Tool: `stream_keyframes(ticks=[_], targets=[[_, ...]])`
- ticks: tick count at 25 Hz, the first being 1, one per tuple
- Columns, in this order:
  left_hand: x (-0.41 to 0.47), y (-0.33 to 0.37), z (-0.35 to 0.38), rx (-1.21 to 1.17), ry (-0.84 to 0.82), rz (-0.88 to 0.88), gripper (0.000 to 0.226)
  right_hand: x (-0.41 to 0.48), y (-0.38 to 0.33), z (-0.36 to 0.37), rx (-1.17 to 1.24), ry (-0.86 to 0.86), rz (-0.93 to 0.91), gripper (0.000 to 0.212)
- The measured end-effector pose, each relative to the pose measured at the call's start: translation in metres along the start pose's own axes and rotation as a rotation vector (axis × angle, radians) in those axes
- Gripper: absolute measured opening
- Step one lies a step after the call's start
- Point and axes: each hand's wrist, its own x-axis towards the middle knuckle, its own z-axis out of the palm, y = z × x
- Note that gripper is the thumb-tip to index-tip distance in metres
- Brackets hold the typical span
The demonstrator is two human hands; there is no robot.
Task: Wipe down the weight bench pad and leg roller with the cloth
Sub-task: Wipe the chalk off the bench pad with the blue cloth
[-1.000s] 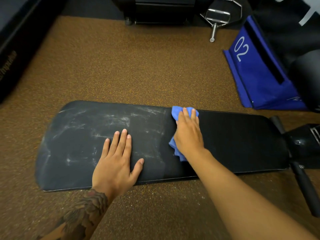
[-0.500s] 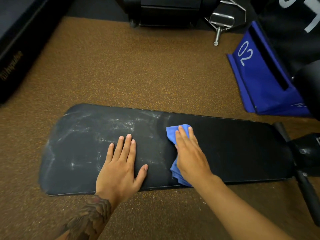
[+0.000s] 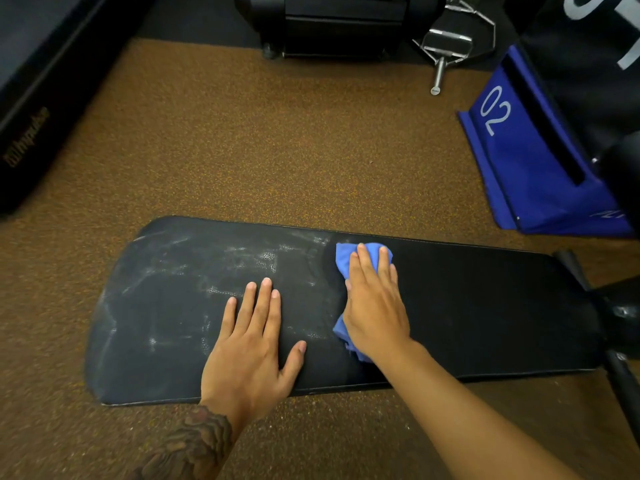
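Observation:
The black bench pad [image 3: 485, 306] runs left to right across the lower middle of the head view. Its left half carries whitish smears; its right half looks dark and even. My right hand [image 3: 375, 306] lies flat with straight fingers on a crumpled blue cloth [image 3: 343, 261], pressing it onto the pad near the far edge at mid-length. My left hand [image 3: 252, 344] rests flat on the smeared part near the front edge, fingers spread. A black leg roller [image 3: 623, 379] sticks out at the pad's right end, partly cut off by the frame.
Brown speckled rubber floor [image 3: 277, 150] surrounds the bench. A blue wedge-shaped block marked 02 [image 3: 519, 157] stands at the far right. Black equipment [image 3: 339, 26] and a chrome bar attachment [image 3: 446, 46] sit at the back. A dark machine base [image 3: 34, 98] lines the left.
My right hand slid the cloth toward the front edge, then back out to the far edge of the pad. The left hand stayed in place.

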Motion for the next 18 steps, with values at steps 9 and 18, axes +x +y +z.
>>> stream_keyframes(ticks=[9, 18], targets=[[0.000, 0.002, 0.000, 0.010, 0.006, 0.002, 0.080, 0.029, -0.020, 0.002, 0.085, -0.024, -0.148, 0.049], [-0.001, 0.002, 0.000, 0.002, 0.016, 0.005, 0.080, 0.019, -0.009, -0.012, 0.033, -0.021, -0.029, 0.065]])
